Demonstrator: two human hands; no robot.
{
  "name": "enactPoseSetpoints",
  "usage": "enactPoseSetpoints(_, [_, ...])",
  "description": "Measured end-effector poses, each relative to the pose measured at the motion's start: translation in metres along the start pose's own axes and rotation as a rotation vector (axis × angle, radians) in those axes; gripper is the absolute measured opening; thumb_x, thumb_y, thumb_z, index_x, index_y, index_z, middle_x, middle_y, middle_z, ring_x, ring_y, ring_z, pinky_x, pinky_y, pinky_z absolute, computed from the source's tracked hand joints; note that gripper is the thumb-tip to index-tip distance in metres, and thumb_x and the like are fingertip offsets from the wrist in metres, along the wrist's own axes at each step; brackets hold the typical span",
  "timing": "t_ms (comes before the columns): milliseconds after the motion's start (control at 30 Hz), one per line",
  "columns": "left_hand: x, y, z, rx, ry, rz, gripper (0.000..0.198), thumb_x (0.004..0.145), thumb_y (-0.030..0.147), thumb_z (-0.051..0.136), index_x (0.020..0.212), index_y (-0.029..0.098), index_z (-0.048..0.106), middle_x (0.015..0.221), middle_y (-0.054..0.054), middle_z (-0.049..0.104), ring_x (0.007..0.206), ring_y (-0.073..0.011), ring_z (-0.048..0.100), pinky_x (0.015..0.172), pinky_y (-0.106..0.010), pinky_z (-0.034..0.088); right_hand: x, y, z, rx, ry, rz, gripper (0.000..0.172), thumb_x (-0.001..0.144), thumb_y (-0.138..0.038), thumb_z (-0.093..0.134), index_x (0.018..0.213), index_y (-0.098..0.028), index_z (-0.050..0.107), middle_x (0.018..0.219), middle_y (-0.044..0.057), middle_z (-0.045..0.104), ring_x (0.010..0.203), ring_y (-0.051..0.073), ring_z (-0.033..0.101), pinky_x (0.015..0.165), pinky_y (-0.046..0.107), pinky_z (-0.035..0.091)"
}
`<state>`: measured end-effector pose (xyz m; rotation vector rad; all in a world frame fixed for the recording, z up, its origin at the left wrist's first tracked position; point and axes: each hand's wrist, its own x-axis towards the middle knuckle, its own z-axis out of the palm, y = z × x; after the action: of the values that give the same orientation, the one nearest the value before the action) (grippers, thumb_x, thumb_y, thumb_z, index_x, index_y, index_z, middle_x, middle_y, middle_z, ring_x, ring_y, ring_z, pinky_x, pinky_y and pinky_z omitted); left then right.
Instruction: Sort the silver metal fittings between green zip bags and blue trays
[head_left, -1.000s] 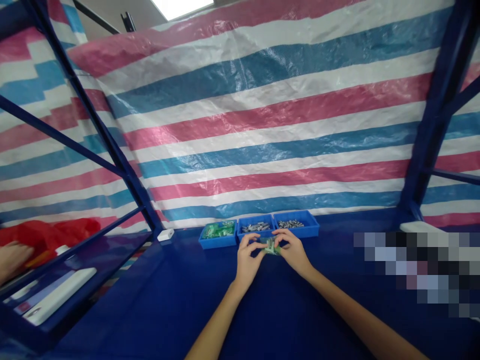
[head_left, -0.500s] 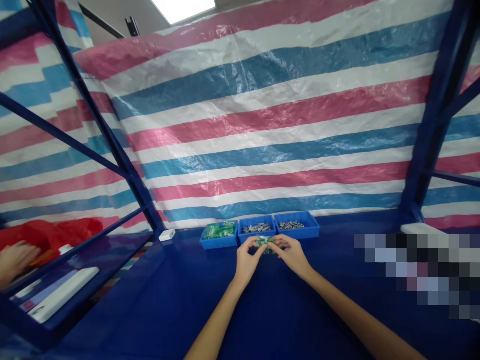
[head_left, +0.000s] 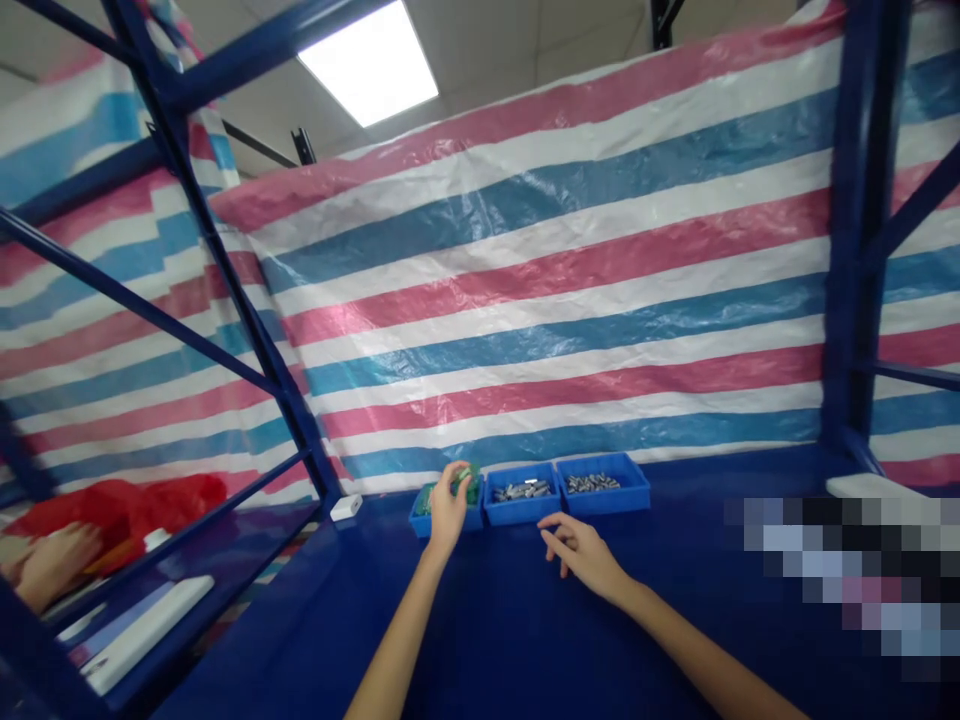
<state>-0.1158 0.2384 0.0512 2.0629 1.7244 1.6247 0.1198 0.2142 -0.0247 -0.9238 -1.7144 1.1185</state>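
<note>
Three small blue bins stand in a row at the back of the blue table. My left hand [head_left: 448,510] is over the left bin [head_left: 420,522] of green packets, pinched on a small green packet [head_left: 466,478]. The middle bin [head_left: 523,503] and the right bin [head_left: 604,492] hold several small grey metal parts. My right hand [head_left: 581,548] rests on the table just in front of the middle and right bins, fingers loosely spread, holding nothing.
A striped pink, blue and white tarp [head_left: 570,300] walls the back. Blue frame posts [head_left: 247,310] stand left and right. A small white box [head_left: 346,507] lies left of the bins. Beyond the left frame, another person's hand [head_left: 52,565] rests by a red bag [head_left: 127,505].
My hands, together on the green packet before, have parted. The left hand carried the packet left over the left bin; the right hand let go. The view tilted up.
</note>
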Motion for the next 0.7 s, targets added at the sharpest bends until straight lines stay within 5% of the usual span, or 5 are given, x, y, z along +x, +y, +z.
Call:
enactPoseSetpoints(167, [0.031,-0.021,-0.008,0.434,-0.361,0.002,0.019,0.081,0.013,0.045,0.093,0.02,0.058,0.101,-0.002,0.063,0.099,-0.0156,0.057,0.088,-0.027,0.039,0.0,-0.004,0.001,-0.047,-0.028,-0.021,0.034,0.082,-0.049,0.046,0.098,-0.021,0.059,0.066,-0.001,0.064,0.046,0.01,0.055,0.047,0.021,0.042])
enactPoseSetpoints(267, [0.034,-0.025,-0.006,0.553,-0.481,-0.059,0.025,0.08,0.007,0.042,0.089,0.022,0.06,0.101,-0.001,0.064,0.101,-0.0181,0.056,0.09,-0.033,0.036,-0.001,-0.007,-0.001,-0.07,-0.036,-0.038,0.033,0.084,-0.048,0.044,0.097,-0.021,0.059,0.067,-0.001,0.065,0.047,0.01,0.055,0.048,0.021,0.042])
enactPoseSetpoints(500, [0.037,-0.025,0.004,0.635,-0.54,-0.145,0.034,0.078,0.005,0.037,0.093,0.023,0.061,0.096,-0.003,0.066,0.101,-0.0218,0.055,0.091,-0.04,0.031,-0.002,-0.006,-0.005,-0.086,-0.067,-0.047,0.032,0.085,-0.046,0.043,0.096,-0.021,0.059,0.066,0.0,0.065,0.049,0.011,0.057,0.048,0.021,0.042])
enactPoseSetpoints(700, [0.028,-0.006,0.006,0.633,-0.467,-0.185,0.03,0.085,0.034,0.041,0.11,0.023,0.054,0.107,-0.008,0.061,0.11,-0.0266,0.048,0.095,-0.043,0.028,0.0,-0.001,-0.008,-0.115,-0.088,-0.047,0.029,0.085,-0.044,0.045,0.095,-0.021,0.06,0.065,0.0,0.065,0.05,0.011,0.058,0.049,0.021,0.044])
